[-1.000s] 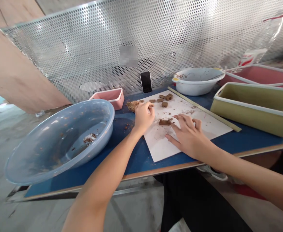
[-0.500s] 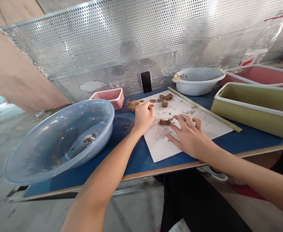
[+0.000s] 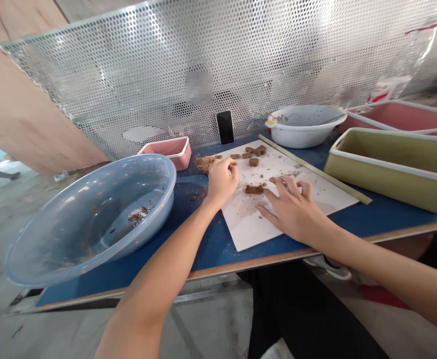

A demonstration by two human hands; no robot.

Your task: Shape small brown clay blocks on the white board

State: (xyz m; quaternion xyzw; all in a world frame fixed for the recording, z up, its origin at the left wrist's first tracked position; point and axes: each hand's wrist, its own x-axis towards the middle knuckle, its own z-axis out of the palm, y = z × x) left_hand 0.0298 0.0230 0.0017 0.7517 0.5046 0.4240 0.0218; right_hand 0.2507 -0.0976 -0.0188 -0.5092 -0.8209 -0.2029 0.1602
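Observation:
My left hand [image 3: 222,180] is curled closed at the left edge of a white board [image 3: 240,234], next to a crumbly brown lump [image 3: 204,164]. Whatever its fingers hold, if anything, is hidden. My right hand [image 3: 291,207] hovers low over the board or rests on it; I cannot tell which. Its fingers are spread and bent, holding nothing. Just left of its fingertips lies a short brown clay-like piece [image 3: 254,189]. Several more brown pieces [image 3: 253,162] lie farther back on the board, with crumbs scattered around.
A large blue basin [image 3: 91,214] leans at the left, with brown residue inside. Behind are a small pink tub [image 3: 181,154], a propped phone [image 3: 225,127] and a white basin [image 3: 306,134]. A green trough [image 3: 390,169] and a strip [image 3: 315,169] lie right. Perforated metal [image 3: 147,75] stands behind.
Both hands keep nearly the same places; the right fingers have shifted only slightly. A grey shape has come into view above the floor at the far left.

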